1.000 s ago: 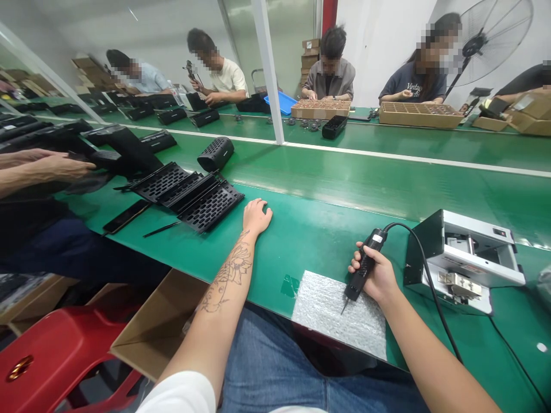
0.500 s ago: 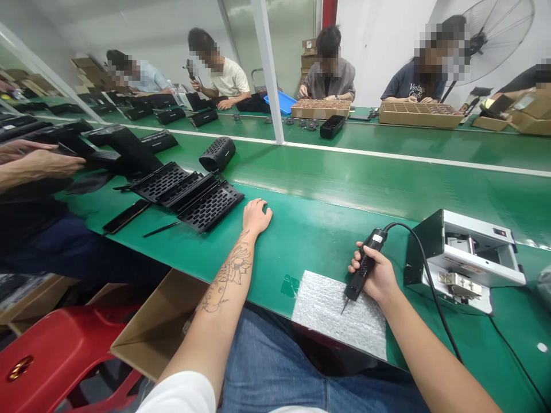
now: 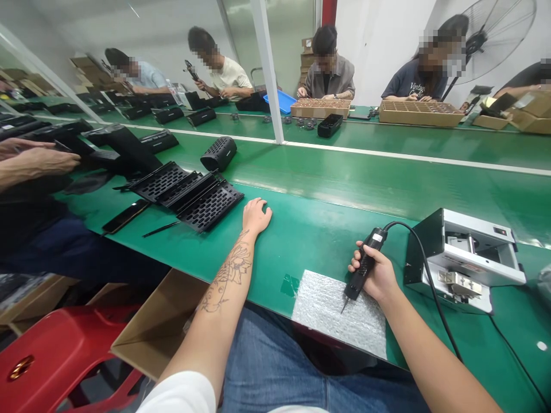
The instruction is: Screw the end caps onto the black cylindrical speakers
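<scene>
Right hand (image 3: 379,275)'s got its grip wrapped round a black cylindrical electric screwdriver (image 3: 364,269) slanting down near-left; left hand (image 3: 257,215)'s loosely spread.

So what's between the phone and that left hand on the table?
The head view shows black panels with holes there, and a thin black stick.

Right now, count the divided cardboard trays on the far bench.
2: the left tray before the person in the grey shirt, the right tray before the person in the dark T-shirt. Others may be hidden.
</scene>
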`<state>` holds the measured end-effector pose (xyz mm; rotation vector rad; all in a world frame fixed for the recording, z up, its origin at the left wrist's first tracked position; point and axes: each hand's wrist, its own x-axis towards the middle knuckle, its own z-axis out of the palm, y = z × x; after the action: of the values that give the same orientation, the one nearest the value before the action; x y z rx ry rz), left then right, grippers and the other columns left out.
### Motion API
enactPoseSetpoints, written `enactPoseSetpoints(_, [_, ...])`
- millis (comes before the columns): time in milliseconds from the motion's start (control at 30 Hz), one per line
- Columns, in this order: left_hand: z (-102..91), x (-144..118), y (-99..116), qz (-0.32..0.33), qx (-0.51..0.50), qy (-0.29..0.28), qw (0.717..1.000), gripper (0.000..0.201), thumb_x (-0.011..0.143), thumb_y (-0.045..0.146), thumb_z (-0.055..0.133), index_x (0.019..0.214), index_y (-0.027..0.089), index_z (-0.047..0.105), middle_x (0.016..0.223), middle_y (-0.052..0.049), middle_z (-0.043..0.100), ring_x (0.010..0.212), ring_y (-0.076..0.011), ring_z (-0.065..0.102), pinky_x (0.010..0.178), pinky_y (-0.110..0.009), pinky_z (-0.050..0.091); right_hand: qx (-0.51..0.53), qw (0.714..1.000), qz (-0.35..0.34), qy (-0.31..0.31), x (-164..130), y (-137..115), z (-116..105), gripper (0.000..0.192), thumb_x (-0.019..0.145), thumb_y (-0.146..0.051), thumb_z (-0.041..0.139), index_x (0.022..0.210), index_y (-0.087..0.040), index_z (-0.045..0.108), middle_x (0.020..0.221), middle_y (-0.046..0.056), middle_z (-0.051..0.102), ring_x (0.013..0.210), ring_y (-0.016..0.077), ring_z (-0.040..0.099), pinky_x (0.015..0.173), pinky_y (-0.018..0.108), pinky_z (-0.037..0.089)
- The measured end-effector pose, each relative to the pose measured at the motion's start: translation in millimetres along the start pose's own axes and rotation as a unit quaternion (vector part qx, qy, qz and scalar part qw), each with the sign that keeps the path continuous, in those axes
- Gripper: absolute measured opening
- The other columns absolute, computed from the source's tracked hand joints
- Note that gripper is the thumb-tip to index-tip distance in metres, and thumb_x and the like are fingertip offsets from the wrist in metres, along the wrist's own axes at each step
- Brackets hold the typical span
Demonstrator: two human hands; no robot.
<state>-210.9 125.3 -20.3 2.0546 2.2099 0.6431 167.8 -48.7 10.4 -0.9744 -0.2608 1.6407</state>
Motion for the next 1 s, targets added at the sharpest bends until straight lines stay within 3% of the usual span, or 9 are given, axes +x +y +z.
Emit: enactPoseSetpoints(1000, [2.3,0.8,-1.6,-0.001,0.001,0.004,1.000,0.042,0.101,0.039,0.051,0.134,0.021,0.072,0.159,-0.012,0.061,0.152,-0.0337,0.049,0.132,-0.050,0.037,-0.001,1.000,0.000,0.004,-0.3,0.0,-0.1,0.034,0.070,-0.034,0.089,0.098,-0.023,0.072,0.070,-0.002,0.064,0.057,0.0147,0.056,0.054,0.030,0.053])
